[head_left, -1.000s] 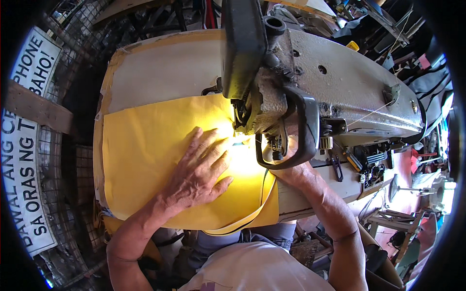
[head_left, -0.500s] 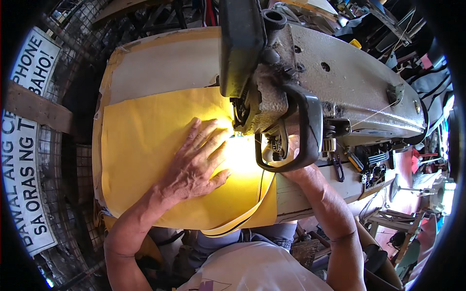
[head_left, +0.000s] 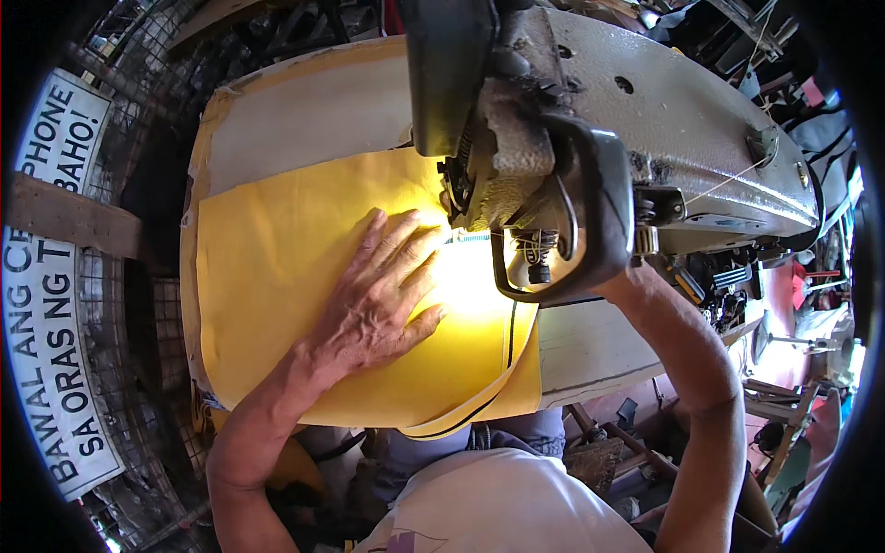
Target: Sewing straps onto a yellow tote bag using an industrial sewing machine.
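A large yellow sheet (head_left: 267, 267), fabric or leather-like, lies on the bed of a sewing machine (head_left: 664, 120). My left hand (head_left: 383, 286) rests flat on it, fingers spread, just left of the brightly lit needle area. A dark stripe (head_left: 513, 336) runs along the sheet's right side, and its front edge curls over the table's near edge. My right arm reaches behind the machine's black loop-shaped guard (head_left: 608, 203). Only the wrist (head_left: 627, 281) shows there; the fingers of my right hand are hidden by the machine head.
Pale worktable surface (head_left: 590, 350) shows right of the sheet. Small tools and metal parts (head_left: 705, 281) lie beyond my right forearm. A wire mesh with a white sign (head_left: 69, 369) stands at the left, crossed by a wooden board (head_left: 74, 217). Thread (head_left: 728, 184) runs along the machine arm.
My right hand has moved right and away, further behind the machine head. My left hand stays flat on the yellow sheet. The whole view has shifted slightly.
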Available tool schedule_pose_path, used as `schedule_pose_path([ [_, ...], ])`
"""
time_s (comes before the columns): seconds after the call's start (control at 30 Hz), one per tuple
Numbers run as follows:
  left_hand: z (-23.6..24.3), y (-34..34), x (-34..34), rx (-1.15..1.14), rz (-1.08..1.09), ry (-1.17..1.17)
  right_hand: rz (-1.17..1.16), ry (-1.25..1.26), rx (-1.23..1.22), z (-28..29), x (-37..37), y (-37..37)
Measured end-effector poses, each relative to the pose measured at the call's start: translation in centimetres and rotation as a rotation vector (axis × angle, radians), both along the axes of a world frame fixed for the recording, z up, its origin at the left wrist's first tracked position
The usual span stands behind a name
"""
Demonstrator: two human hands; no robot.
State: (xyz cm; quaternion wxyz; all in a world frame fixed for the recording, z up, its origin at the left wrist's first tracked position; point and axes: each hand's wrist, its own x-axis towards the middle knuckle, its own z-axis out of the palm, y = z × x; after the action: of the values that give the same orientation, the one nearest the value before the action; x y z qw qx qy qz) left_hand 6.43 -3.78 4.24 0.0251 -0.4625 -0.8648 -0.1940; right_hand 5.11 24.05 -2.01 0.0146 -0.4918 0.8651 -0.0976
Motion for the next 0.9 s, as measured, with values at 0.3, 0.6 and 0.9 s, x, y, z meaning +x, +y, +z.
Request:
schedule_pose_path([
  [0.3, -0.2, -0.5, -0.2, -0.001, 0.016, 0.034, -0.083, 0.408, -0.391, 3.5, -0.2, -1.0],
  [0.6, -0.4, 0.0, -0.7, -0.032, -0.013, 0.041, -1.131, 0.537, -0.282, 5.7, 15.2, 5.1],
  [0.9, -0.7, -0.1, -0.6, 0.036, 0.003, 0.047, -1.524, 0.525, -0.178, 2.5, 18.0, 8.8],
])
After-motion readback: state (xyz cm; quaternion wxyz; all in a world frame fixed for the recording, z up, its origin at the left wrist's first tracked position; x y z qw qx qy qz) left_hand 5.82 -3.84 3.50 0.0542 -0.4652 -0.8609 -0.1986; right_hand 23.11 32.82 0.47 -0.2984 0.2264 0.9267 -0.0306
